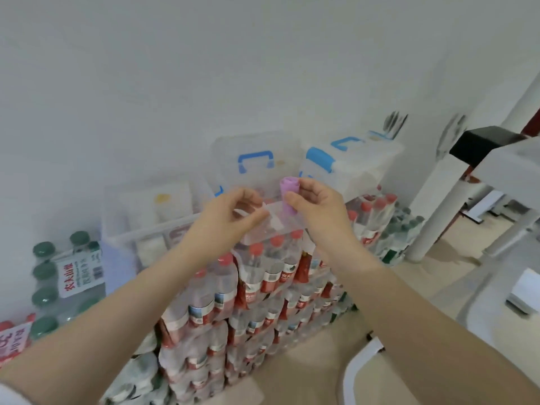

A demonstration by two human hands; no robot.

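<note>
Mostly plastic, clear and shiny.
The lilac roll looks soft and matt, the strip beside it thin clear film; the storage boxes are frosted translucent plastic with glossy blue handles; the bottle packs wear shiny shrink-wrap over clear plastic; the wall is matt paint.

Storage boxes on stacked bottle packs, wall behind, table right, roll before the boxes.

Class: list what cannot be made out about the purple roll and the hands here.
1. Head view: purple roll, partly covered by fingers of the right hand; material too blurred.
2. Head view: clear strip pinched by the left hand; see-through, blurred, edges lost.
3. Head view: boxes behind; contents hazy through cloudy walls.
</note>
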